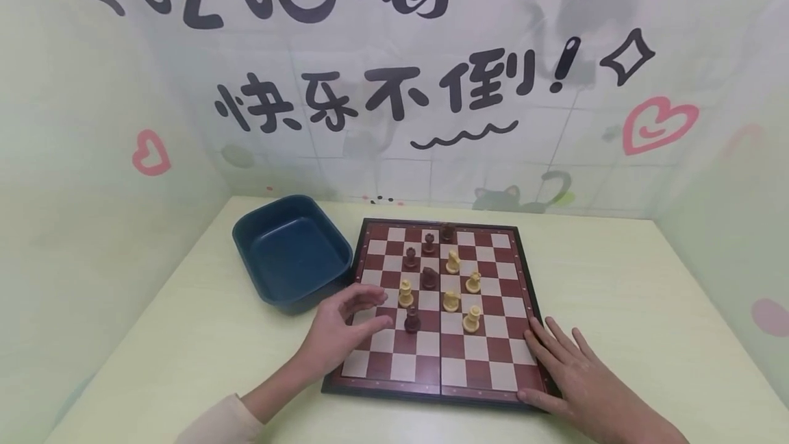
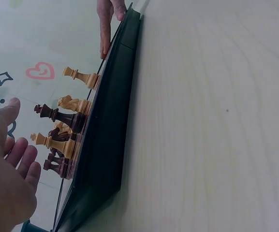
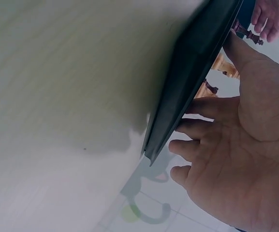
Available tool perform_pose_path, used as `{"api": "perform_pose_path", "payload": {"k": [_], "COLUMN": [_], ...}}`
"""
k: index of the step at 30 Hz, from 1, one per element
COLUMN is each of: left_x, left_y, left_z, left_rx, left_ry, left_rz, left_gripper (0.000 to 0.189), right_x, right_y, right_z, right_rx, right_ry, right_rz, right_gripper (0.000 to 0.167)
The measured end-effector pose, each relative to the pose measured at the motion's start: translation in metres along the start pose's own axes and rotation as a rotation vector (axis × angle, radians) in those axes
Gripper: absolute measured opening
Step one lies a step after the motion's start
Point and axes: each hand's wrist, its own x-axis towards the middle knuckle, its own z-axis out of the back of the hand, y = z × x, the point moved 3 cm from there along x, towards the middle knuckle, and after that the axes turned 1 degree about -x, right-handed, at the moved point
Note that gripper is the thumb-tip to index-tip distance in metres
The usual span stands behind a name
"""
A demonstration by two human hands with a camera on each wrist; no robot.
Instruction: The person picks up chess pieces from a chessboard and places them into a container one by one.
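Observation:
A folding chessboard (image 1: 453, 362) in red and white squares lies flat, with dark and light pieces standing on its middle and far part. My left hand (image 1: 342, 324) hovers over the board's left edge, thumb and fingers apart, holding nothing. Nearest its fingertips are a light king (image 1: 405, 293) and a dark king (image 1: 412, 321). In the left wrist view, a gap shows between that hand (image 2: 6, 169) and the pieces. My right hand (image 1: 576, 372) rests on the board's right edge with fingers spread. Its thumb and fingertips (image 3: 197, 107) touch the rim.
A dark blue square bin (image 1: 290, 252) stands left of the board, close to its far left corner. Light knights (image 1: 451, 301), a dark knight (image 1: 429, 278) and several other pieces stand upright. Beyond the pale table (image 1: 604, 266) rises a printed cloth backdrop (image 1: 370, 177).

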Motion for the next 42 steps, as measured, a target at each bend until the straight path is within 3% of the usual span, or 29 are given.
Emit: {"api": "perform_pose_path", "payload": {"k": [11,17,28,33,42], "left_x": [0.003,0.004,0.009,0.009,0.012], "left_y": [0.004,0.008,0.011,0.012,0.009], "left_z": [-0.007,-0.014,-0.029,-0.034,-0.046], "left_rx": [-0.026,-0.045,-0.042,0.005,-0.058], "left_ry": [0.003,0.046,0.122,0.127,0.123], "left_rz": [0.02,0.058,0.071,0.08,0.068], "left_gripper": [0.043,0.044,0.042,0.039,0.028], "right_x": [0.003,0.004,0.004,0.003,0.005], "right_y": [0.002,0.003,0.001,0.0,-0.003], "right_z": [-0.001,-0.001,-0.001,-0.003,-0.005], "right_rx": [0.04,0.084,0.047,0.053,0.065], "right_ry": [0.056,0.083,0.047,0.034,0.046], "right_rz": [0.003,0.002,0.013,0.03,0.024], "right_gripper": [0.094,0.098,0.098,0.096,0.097]}}
